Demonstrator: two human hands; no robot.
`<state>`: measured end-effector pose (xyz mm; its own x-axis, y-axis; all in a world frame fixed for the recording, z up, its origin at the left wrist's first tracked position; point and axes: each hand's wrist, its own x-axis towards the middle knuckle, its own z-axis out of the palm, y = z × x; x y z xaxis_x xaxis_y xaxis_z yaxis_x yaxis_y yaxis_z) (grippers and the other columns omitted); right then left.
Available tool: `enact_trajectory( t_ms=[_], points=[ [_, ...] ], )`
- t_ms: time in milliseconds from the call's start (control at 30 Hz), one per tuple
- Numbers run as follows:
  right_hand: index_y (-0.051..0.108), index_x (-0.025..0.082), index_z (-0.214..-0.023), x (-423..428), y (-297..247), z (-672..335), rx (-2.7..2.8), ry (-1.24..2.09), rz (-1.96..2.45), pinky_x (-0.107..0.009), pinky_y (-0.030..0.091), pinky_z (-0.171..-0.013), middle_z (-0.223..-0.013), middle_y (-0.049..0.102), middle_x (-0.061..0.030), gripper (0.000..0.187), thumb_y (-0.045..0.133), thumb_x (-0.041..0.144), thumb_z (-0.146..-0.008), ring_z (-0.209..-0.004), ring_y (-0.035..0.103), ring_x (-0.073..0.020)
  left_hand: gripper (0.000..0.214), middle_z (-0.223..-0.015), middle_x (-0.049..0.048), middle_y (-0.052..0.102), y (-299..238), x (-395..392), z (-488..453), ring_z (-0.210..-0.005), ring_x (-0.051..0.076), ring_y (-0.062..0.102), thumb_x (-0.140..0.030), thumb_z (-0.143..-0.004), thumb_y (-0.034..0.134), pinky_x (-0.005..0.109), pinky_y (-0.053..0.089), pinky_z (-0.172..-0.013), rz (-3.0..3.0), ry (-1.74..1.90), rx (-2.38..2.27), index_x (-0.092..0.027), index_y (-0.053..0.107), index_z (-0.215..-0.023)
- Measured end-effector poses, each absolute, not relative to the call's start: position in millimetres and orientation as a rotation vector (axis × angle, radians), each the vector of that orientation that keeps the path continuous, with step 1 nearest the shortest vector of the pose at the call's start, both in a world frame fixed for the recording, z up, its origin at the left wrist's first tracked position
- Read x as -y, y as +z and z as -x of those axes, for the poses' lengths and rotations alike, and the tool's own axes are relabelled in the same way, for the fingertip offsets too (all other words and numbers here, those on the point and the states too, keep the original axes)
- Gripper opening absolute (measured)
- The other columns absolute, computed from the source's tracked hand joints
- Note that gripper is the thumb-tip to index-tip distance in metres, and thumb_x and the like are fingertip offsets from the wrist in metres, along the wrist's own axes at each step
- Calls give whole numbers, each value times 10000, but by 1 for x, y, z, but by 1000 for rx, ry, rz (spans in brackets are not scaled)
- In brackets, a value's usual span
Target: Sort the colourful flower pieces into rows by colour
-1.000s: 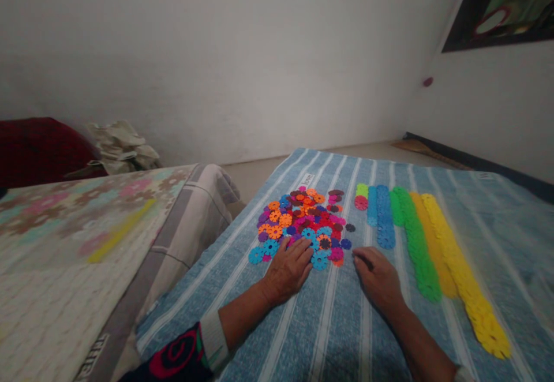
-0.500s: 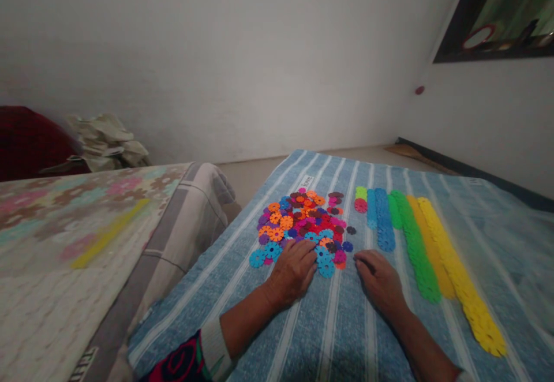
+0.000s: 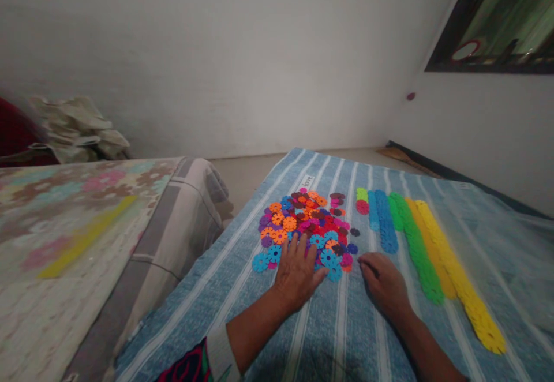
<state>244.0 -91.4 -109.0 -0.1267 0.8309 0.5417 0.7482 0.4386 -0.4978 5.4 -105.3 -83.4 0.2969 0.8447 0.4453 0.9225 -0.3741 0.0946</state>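
My left hand (image 3: pixel 296 275) lies palm down with its fingers spread over the near edge of a loose pile of flower-shaped plastic discs (image 3: pixel 318 227). Orange, red, purple, brown and blue discs overlap there. To the right of the pile, my right hand (image 3: pixel 384 281) rests on the striped cloth (image 3: pixel 320 324), fingers curled in. Whether anything sits inside its fingers is hidden. Beyond it run overlapping rows of discs: a blue row (image 3: pixel 387 226), a green row (image 3: pixel 418 249) and a yellow row (image 3: pixel 463 278). A short lime row (image 3: pixel 362 194) ends at a red disc (image 3: pixel 362 206).
A second surface with a floral cover (image 3: pixel 90 197) stands at the left, with a yellow strip (image 3: pixel 90 238) on it. Clear plastic sheeting (image 3: pixel 511 255) lies at the right of the striped cloth. A white wall (image 3: pixel 242 70) rises behind.
My left hand has spread its fingers and turned flatter on the pile's near edge. My right hand stays curled in about the same place. The view has shifted slightly.
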Motion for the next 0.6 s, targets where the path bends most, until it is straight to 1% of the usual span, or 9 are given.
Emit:
enact_trajectory(
  t_ms=[67,133,267,367,533,600],
  points=[
    [663,196,-878,91,-111,-244,1915,113,1340,-372,495,-810,-911,694,-79,210,464,255,-900,-872,632,-223,539,-1330,217,563,-86,103,-5,-1293,394,473,-518,-828,623,608,370,-1044,2379,-638,1653,-131,592,-1203],
    [657,196,-882,91,-112,-245,1936,98,1341,-375,492,-808,-913,688,-81,200,466,249,-902,-877,625,-226,529,-1324,202,575,-88,103,-4,-1297,380,474,-513,-840,610,599,370,-1050,2429,-635,1608,-141,585,-1215],
    [648,200,-891,91,-113,-245,1945,70,1333,-372,488,-800,-908,679,-78,192,463,246,-909,-873,616,-224,500,-1340,182,575,-90,109,-3,-1290,355,488,-472,-863,597,565,383,-1054,2541,-652,1499,-137,570,-1234],
    [643,207,-887,91,-113,-245,1956,69,1326,-365,486,-795,-906,677,-72,188,460,241,-910,-868,614,-220,479,-1325,174,591,-90,110,-3,-1272,350,508,-451,-874,588,565,390,-1047,2567,-675,1469,-134,567,-1233],
    [648,206,-883,90,-112,-246,1980,68,1337,-355,475,-782,-887,676,-65,185,468,248,-901,-850,610,-217,434,-1335,208,574,-87,113,-5,-1272,364,507,-375,-881,588,575,398,-1038,2552,-710,1392,-102,561,-1217],
    [648,204,-886,91,-111,-245,2001,59,1343,-359,475,-783,-889,675,-68,182,473,250,-899,-847,606,-220,387,-1330,204,579,-84,117,-8,-1275,350,507,-330,-894,561,561,407,-1041,2600,-740,1301,-100,559,-1205]
  ],
)
